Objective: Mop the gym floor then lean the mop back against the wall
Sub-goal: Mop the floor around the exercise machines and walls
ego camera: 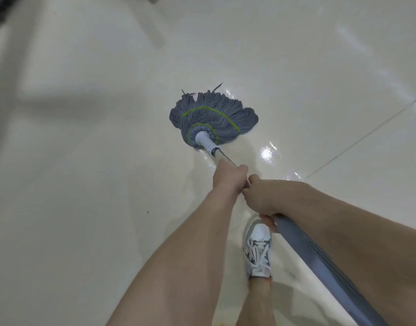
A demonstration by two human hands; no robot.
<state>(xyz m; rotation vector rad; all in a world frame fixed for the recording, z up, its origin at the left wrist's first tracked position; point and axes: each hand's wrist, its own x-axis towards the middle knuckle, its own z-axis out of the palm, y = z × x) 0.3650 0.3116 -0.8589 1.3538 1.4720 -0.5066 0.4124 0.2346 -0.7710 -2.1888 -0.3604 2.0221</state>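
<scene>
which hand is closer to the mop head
The left hand, gripping the bare metal pole below; the right hand sits higher, at the grey sleeve.

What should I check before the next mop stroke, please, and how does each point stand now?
1. Grip of left hand on the mop handle: ok, fingers wrapped round it.
2. Grip of right hand just behind it: ok.
3. Contact of mop head with the floor: ok, strands spread flat.
4. Gap between shoe and mop head: ok, well apart.
5. Path beyond the mop head: cannot tell, blurred shapes at the top edge.
</scene>
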